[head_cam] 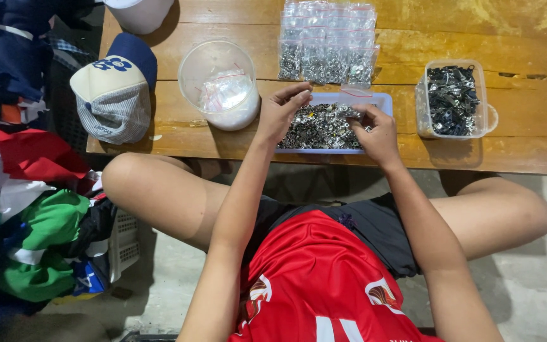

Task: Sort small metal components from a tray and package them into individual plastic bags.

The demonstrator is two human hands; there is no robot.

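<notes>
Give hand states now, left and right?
Left hand: fingers pinched on a small clear bag.
Right hand: fingers curled over the tray of metal parts, contents unclear.

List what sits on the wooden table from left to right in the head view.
Blue and cream cap → round clear tub holding small bags → left hand → tray of silvery metal parts → right hand → clear box of dark metal parts.

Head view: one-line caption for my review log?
Both hands pick small metal fasteners from a shallow tray on a wooden table.
</notes>
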